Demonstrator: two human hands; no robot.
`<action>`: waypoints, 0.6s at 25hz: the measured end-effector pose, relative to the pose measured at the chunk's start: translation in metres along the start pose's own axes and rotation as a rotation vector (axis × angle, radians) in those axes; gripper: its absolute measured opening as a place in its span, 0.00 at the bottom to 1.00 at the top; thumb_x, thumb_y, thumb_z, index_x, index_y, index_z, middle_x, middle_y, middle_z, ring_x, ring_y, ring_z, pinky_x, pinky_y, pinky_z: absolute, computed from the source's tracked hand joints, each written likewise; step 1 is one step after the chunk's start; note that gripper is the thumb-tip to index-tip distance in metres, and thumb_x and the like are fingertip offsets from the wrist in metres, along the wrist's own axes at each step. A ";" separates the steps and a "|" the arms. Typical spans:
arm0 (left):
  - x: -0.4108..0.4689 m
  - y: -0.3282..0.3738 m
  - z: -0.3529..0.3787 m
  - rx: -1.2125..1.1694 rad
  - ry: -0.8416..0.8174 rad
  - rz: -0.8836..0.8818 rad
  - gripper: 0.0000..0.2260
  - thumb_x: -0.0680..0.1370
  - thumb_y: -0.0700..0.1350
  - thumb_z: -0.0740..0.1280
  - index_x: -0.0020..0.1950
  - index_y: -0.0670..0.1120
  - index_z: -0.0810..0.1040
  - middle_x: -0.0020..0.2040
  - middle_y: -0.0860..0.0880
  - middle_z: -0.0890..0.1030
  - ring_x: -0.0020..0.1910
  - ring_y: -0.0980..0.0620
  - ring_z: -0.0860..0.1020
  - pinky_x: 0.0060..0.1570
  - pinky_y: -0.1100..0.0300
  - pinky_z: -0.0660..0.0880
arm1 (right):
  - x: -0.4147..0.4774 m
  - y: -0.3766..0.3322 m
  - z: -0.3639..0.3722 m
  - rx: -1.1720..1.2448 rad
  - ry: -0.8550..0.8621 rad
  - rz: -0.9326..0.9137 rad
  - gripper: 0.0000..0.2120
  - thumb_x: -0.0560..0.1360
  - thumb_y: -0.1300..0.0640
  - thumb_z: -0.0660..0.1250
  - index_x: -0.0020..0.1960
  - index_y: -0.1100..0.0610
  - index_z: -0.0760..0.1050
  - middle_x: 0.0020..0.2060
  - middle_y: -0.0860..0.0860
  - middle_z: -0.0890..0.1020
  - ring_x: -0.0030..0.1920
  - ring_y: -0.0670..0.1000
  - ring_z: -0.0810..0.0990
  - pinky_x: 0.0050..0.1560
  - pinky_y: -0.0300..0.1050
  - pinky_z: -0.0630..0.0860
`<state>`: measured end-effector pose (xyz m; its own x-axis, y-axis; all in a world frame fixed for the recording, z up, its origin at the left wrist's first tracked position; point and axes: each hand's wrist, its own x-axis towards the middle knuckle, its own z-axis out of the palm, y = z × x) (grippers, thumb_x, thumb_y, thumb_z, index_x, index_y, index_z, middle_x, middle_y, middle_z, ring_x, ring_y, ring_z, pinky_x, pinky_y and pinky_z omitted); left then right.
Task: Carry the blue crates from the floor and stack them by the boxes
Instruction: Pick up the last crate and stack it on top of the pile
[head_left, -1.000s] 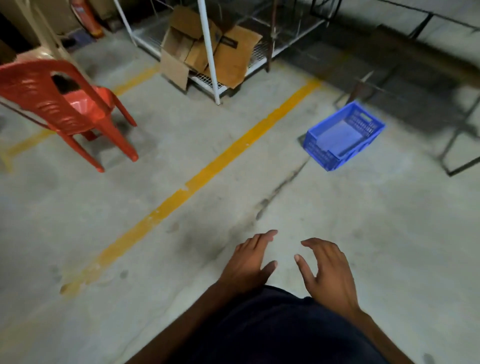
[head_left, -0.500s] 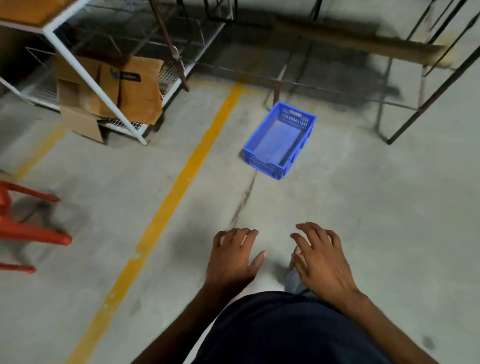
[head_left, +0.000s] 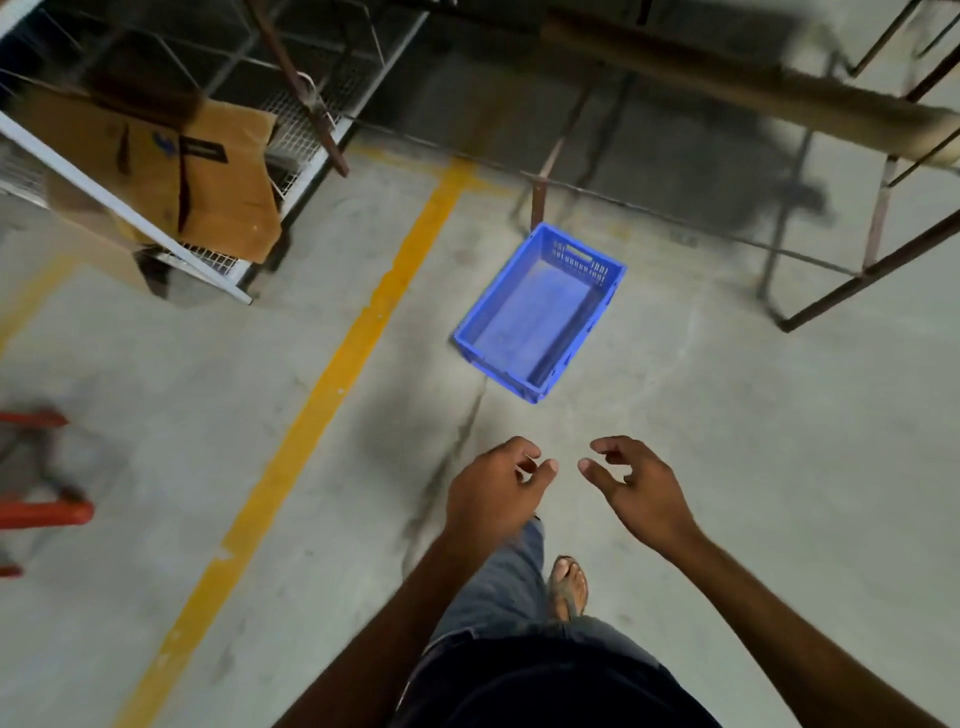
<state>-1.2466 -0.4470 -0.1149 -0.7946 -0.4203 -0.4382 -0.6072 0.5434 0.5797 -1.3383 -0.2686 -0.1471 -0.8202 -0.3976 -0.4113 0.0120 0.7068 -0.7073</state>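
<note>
My left hand (head_left: 496, 491) and right hand (head_left: 636, 491) hang in front of me with fingers loosely curled and holding nothing, thumbs nearly meeting. The blue crate (head_left: 540, 312) sits empty on the concrete floor (head_left: 753, 441) just ahead, right of the yellow line (head_left: 332, 384). A cardboard box (head_left: 208, 176), somewhat blurred, seems to lean on the wire rack (head_left: 306, 130) at upper left.

A single blue crate (head_left: 540, 312) sits flat on the concrete floor (head_left: 727, 467), open side up and empty. It is rectangular, of bright blue plastic, with slotted vent holes and a handle cut-out in its far short wall. Its long axis runs diagonally, near end to the left, far end to the right. It lies just right of the yellow floor line (head_left: 332, 374).
</note>
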 end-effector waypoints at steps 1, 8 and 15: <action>0.023 0.000 0.000 -0.013 -0.017 -0.024 0.16 0.75 0.65 0.63 0.55 0.57 0.77 0.48 0.61 0.83 0.45 0.60 0.81 0.51 0.58 0.78 | 0.026 -0.002 0.003 0.055 -0.020 0.042 0.15 0.73 0.41 0.72 0.56 0.45 0.78 0.54 0.38 0.81 0.54 0.41 0.80 0.52 0.40 0.76; 0.163 -0.010 0.002 -0.027 -0.136 -0.119 0.14 0.77 0.61 0.64 0.58 0.56 0.78 0.51 0.60 0.83 0.50 0.59 0.80 0.51 0.61 0.75 | 0.202 0.005 0.021 0.066 -0.154 0.305 0.10 0.73 0.44 0.72 0.48 0.49 0.81 0.46 0.43 0.85 0.50 0.46 0.82 0.53 0.43 0.76; 0.285 -0.074 0.081 -0.462 0.021 -0.448 0.10 0.74 0.57 0.67 0.51 0.55 0.80 0.43 0.58 0.84 0.44 0.56 0.83 0.53 0.51 0.80 | 0.369 0.087 0.115 -0.093 -0.313 0.382 0.13 0.68 0.43 0.69 0.47 0.50 0.82 0.43 0.45 0.85 0.48 0.52 0.83 0.55 0.51 0.78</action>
<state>-1.4283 -0.5485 -0.3385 -0.4614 -0.5510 -0.6953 -0.8114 -0.0548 0.5819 -1.5743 -0.4213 -0.4261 -0.5564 -0.2468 -0.7934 0.2149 0.8796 -0.4243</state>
